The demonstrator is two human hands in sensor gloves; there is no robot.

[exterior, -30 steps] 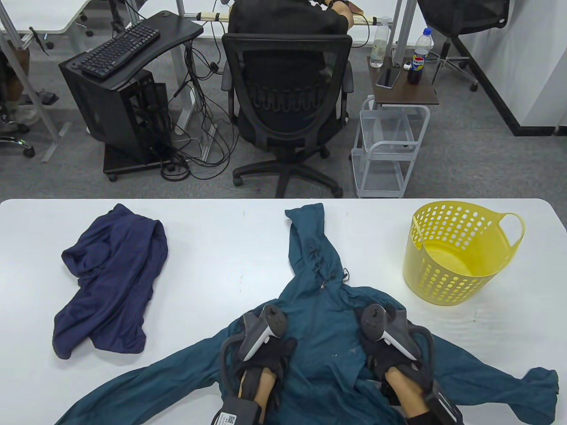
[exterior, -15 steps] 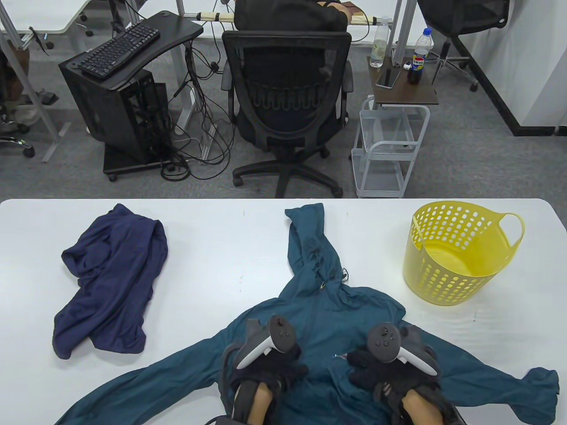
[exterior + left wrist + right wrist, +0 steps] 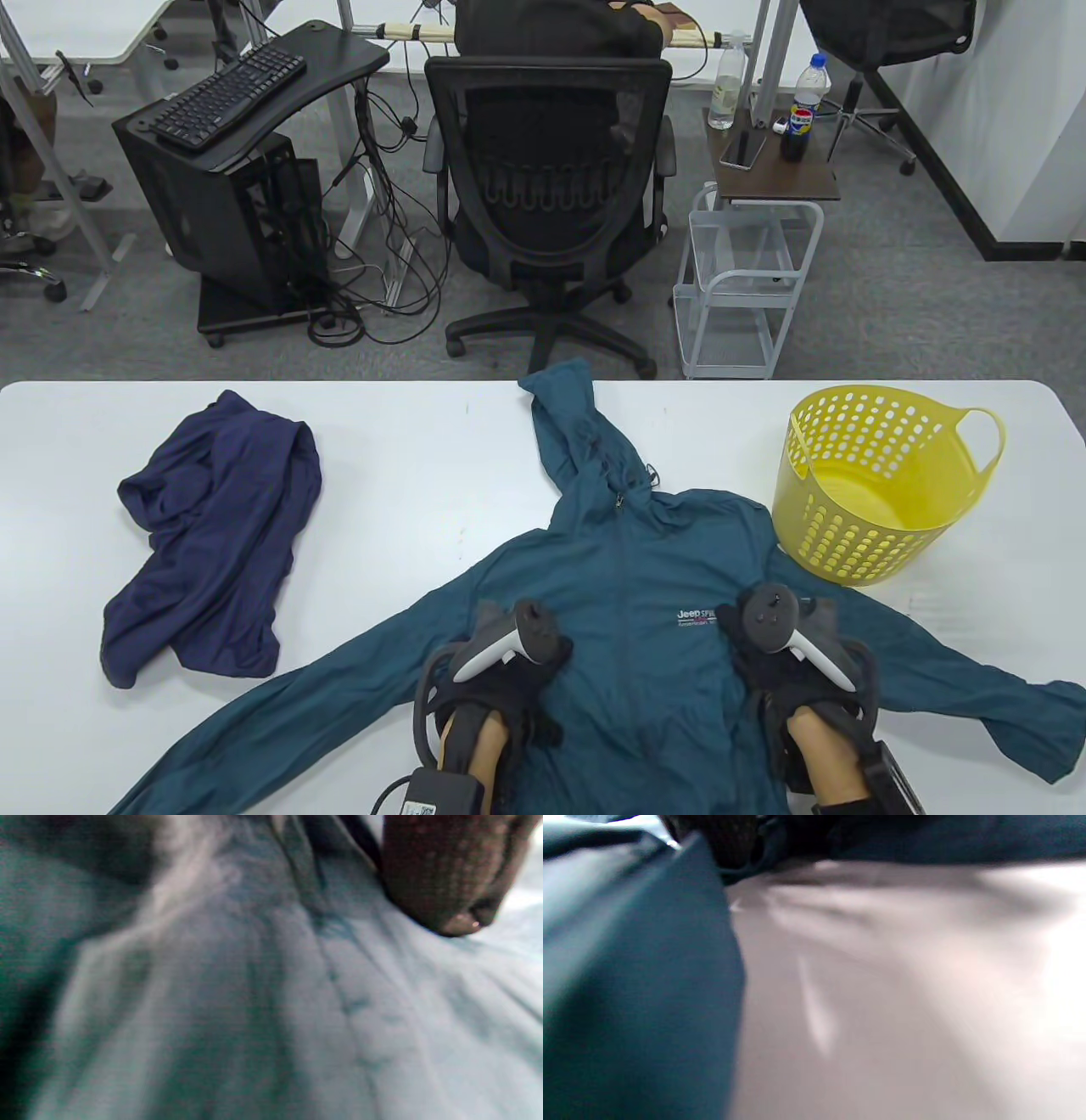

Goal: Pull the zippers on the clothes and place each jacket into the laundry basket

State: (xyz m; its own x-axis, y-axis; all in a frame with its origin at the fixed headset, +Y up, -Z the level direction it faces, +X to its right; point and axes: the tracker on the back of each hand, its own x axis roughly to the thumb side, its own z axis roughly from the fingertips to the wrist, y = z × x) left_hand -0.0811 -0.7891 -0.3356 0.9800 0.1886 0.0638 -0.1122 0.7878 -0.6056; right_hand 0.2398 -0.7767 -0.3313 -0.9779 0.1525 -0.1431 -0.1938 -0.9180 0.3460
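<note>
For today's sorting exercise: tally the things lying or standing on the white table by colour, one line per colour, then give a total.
Teal: 1, the teal jacket spread flat
Navy: 1, the navy jacket crumpled at the left
Yellow: 1, the yellow laundry basket, nothing in it
Total: 3

— Left hand (image 3: pixel 509 679)? Low over the near edge, palm down, tracker on its back, one gloved fingertip (image 3: pixel 445 878) pressed flat.

— Right hand (image 3: pixel 793 671)? Level with it, well apart, palm down too. Fingers hidden under the tracker; grip impossible to tell.
</note>
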